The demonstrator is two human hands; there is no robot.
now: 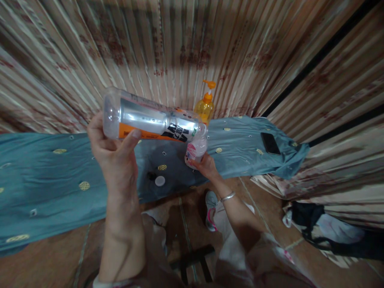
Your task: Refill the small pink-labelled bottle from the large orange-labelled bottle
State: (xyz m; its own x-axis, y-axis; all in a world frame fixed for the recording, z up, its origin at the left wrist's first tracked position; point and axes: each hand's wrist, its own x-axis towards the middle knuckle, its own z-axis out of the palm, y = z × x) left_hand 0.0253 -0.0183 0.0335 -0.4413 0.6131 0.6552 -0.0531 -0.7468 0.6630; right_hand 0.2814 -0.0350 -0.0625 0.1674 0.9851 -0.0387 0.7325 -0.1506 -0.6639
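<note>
Bottles tilt together over blue embroidered cloth, striped curtains behind.

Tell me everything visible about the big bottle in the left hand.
The big bottle looks like clear plastic, with a silver, orange and black label. It lies nearly horizontal, base toward the left, held up over the blue cloth. The left hand grips its base end; its mouth meets the small bottle held by the right hand.
</note>
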